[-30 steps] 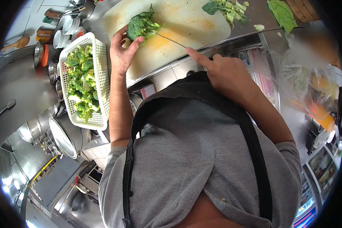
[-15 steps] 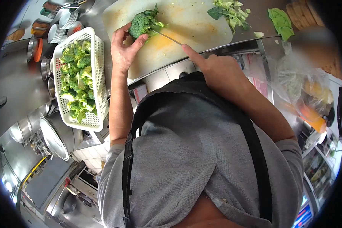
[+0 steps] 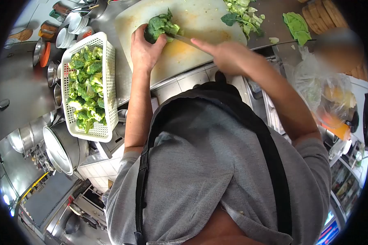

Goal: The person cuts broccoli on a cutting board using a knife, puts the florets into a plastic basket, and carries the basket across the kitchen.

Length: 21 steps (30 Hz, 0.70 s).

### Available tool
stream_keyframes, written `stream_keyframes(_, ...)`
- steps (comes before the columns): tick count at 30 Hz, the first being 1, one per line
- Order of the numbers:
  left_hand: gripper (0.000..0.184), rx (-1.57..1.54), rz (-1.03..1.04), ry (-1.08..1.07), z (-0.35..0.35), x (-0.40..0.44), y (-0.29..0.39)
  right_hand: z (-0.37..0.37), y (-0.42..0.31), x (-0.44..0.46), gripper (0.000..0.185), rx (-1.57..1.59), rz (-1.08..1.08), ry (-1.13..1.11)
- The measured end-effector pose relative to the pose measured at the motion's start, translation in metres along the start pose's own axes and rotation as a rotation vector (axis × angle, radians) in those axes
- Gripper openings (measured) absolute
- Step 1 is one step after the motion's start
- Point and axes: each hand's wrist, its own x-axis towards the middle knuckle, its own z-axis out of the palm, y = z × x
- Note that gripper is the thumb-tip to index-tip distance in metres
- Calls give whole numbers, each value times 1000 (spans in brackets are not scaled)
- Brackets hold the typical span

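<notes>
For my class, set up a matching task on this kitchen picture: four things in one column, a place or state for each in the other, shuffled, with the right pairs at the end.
Things
1. Knife
2. Basket
3. Cutting board
4. Broccoli head

Places or states
A. Pale, with yellowish staining
B. Held by the left hand
C. In the right hand
D. Holding many broccoli pieces

Pairs: 1-C, 2-D, 3-A, 4-B

Right hand motion-blurred; handle of knife hidden within. Left hand covers part of broccoli head. Cutting board cut off, far side. Plastic bag, right: contents unclear.
</notes>
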Motion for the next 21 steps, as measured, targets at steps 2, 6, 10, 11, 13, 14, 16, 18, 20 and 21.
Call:
stream_keyframes(2,68,-137,68,-115,-6,5,-12,-21,23,4,79,125,-29,-74)
stream_keyframes(6,63,-179,228,-283,-19,16,-29,-44,36,2,73,-18,-7,-51)
stream_keyframes(10,60,-19,289,-171,-32,11,-35,-25,62,-5,75,-26,-50,248)
stream_keyframes(11,59,52,304,-84,-37,5,-36,-20,68,-8,75,-22,-60,246)
stream_keyframes(13,58,59,182,-69,-43,-5,-40,-30,45,-33,76,81,147,118)
stream_keyframes(14,56,58,63,-51,-44,-10,-42,-27,36,-40,76,82,141,112)
stream_keyframes(16,54,0,88,-37,-41,-15,-50,-21,20,-50,77,173,159,38)
stream_keyframes(18,52,-55,119,-27,-39,-16,-57,-11,3,-54,76,175,83,55)
stream_keyframes(20,51,-89,154,-45,-40,-15,-64,9,-9,-48,74,152,-31,114)
stream_keyframes(21,51,-81,149,-53,-42,-15,-65,13,-15,-45,74,163,-33,108)
